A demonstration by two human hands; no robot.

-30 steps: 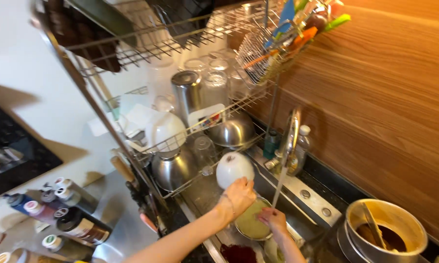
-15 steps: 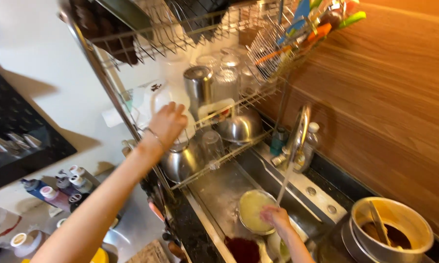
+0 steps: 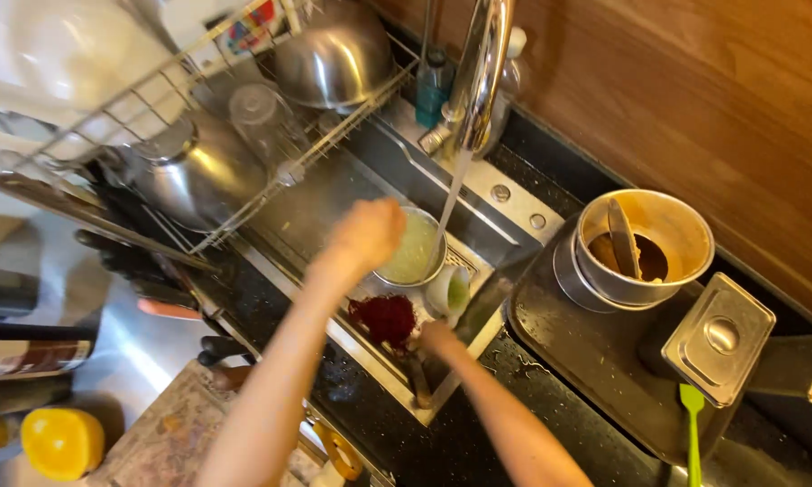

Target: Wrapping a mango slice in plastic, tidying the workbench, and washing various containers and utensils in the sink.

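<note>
Head view: I stood over the sink (image 3: pixel 514 203), tap running.
Left hand (image 3: pixel 368 233): my fingers closed on the rim of the round bowl (image 3: pixel 412 251), under the water at the sink's back edge.
Right hand (image 3: pixel 439 336): low at the front edge by a small green-lined cup (image 3: pixel 451 293); grip not discernible.
Nearby: red scrubber (image 3: pixel 386 317) between my arms.
</note>
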